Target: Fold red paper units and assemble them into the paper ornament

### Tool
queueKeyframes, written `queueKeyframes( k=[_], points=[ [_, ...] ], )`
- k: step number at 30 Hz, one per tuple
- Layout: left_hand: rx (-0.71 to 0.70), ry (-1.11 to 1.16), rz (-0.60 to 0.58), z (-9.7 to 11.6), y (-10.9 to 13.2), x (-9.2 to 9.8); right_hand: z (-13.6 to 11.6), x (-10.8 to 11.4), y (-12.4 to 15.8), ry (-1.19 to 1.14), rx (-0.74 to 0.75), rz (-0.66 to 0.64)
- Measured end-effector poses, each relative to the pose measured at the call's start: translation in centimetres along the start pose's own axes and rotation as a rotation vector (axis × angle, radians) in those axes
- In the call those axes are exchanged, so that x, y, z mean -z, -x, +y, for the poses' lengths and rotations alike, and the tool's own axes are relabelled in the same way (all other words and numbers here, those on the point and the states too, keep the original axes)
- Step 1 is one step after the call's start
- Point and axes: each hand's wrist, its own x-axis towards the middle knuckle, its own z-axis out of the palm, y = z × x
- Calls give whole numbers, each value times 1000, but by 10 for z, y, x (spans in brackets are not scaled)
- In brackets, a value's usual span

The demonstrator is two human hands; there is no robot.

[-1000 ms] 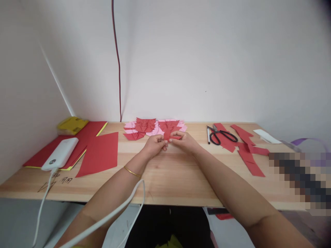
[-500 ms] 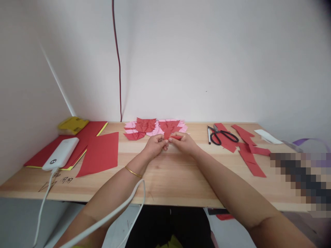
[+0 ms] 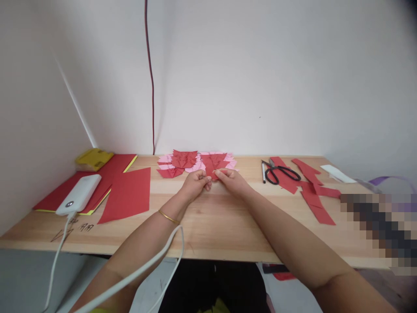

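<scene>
Just above the tabletop, my left hand [image 3: 196, 184] and my right hand [image 3: 233, 181] meet at a small piece of red paper [image 3: 213, 174]. Thumbs and fingertips of both hands pinch it, and part of it is hidden by the fingers. Right behind the hands lie pleated red paper pieces [image 3: 184, 159] and pink paper pieces [image 3: 165, 159], overlapping near the wall. The held paper blends with the red behind it, so its full outline cannot be made out.
Scissors [image 3: 279, 171], a white pen [image 3: 263, 172] and red paper strips [image 3: 316, 202] lie to the right. On the left are a red sheet [image 3: 128, 195], a white power bank [image 3: 79, 194] with its cable [image 3: 54, 271], and a yellow packet [image 3: 94, 159]. The cable loops across my left forearm.
My right hand's fingers have shifted slightly on the red paper, and more of its flat face shows between the hands. The whole view has moved a little.
</scene>
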Motion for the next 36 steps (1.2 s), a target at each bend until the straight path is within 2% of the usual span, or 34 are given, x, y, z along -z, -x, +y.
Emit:
queueKeyframes(
  k=[8, 17, 23, 28, 36],
  points=[
    [4, 29, -40, 2, 2, -3, 4, -3, -1, 11, 50, 82],
    [10, 75, -19, 3, 4, -6, 5, -4, -2, -51, -46, 117],
    [7, 89, 17, -1, 2, -6, 6, -9, -1, -131, 49, 35],
    [-15, 63, -37, 1, 3, -6, 3, -7, -1, -4, -2, 165],
    [-4, 68, -37, -1, 2, -5, 1, -4, -1, -58, -7, 126]
  ],
)
